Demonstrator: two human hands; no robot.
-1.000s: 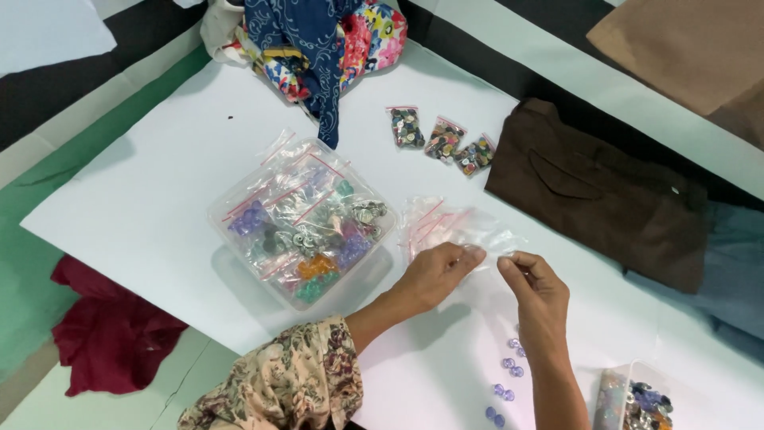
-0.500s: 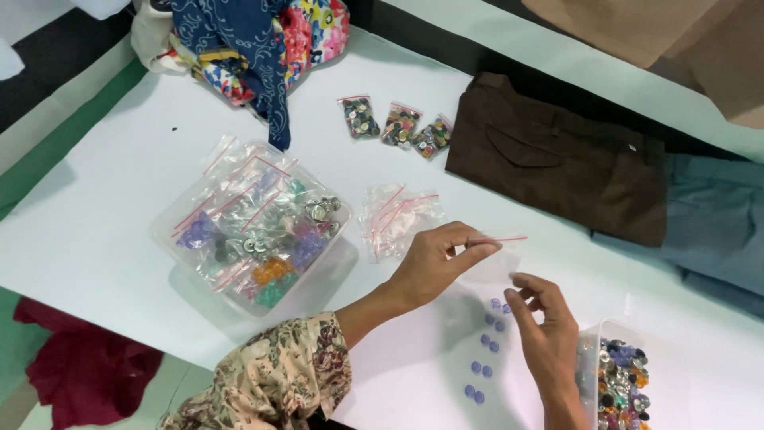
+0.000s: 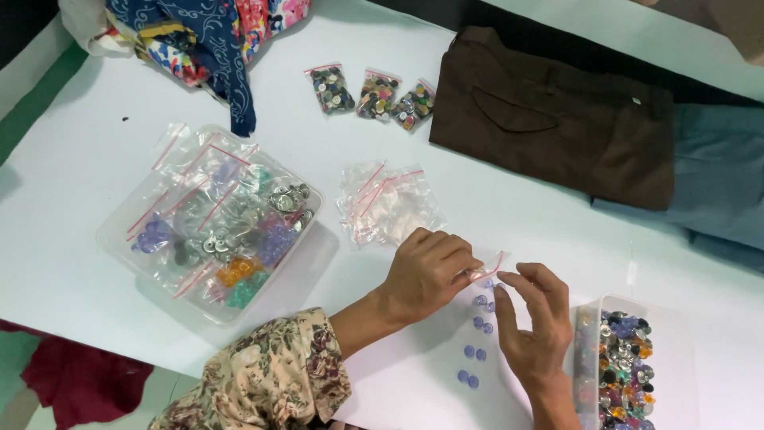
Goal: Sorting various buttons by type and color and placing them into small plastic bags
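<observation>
My left hand [image 3: 430,271] pinches one end of a small clear zip bag with a red seal strip [image 3: 487,269], held just above the white table. My right hand [image 3: 535,330] holds the bag's other end with thumb and fingertips. Several small lilac-blue buttons [image 3: 476,350] lie loose on the table below the bag, between my two hands. A floral sleeve covers my left forearm.
A clear tub of bagged buttons [image 3: 208,223] stands at the left. A pile of empty zip bags [image 3: 386,203] lies behind my hands. Three bags of dark buttons [image 3: 372,91], brown trousers [image 3: 557,115], patterned cloth [image 3: 207,32] and a tub of mixed buttons [image 3: 625,370] surround them.
The view has shifted, so everything sits further left and up. My hands have come closer together on the small bag, and more loose buttons lie beneath it.
</observation>
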